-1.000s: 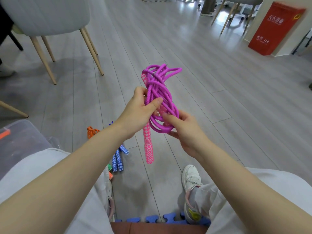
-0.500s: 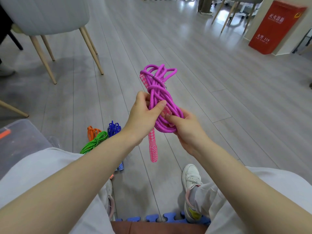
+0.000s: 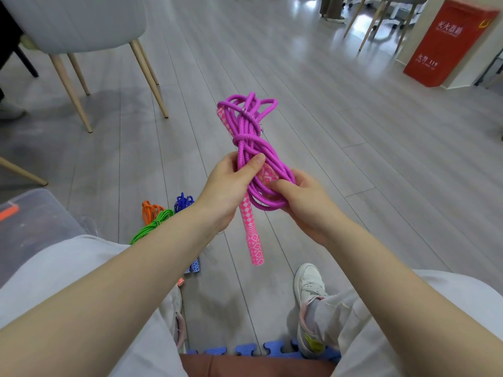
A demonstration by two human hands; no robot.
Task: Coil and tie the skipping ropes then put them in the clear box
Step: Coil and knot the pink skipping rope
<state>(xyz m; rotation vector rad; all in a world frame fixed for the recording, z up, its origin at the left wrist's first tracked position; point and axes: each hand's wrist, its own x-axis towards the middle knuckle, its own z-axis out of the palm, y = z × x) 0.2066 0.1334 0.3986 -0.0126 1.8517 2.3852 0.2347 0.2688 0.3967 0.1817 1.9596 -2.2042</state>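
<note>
Above grey plank floor, purple skipping rope (image 3: 249,151) coiled in mid-air, left hand (image 3: 228,186) fingers gripping the bundle's middle, right hand (image 3: 304,200) fingers pinching lower loops; likely light, limp, springy, best held across all strands near the wrap.

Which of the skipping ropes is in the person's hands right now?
The purple rope with pink patterned handles: the left hand and right hand both grip its coil. The orange rope, green rope and blue rope lie on the floor.
</note>
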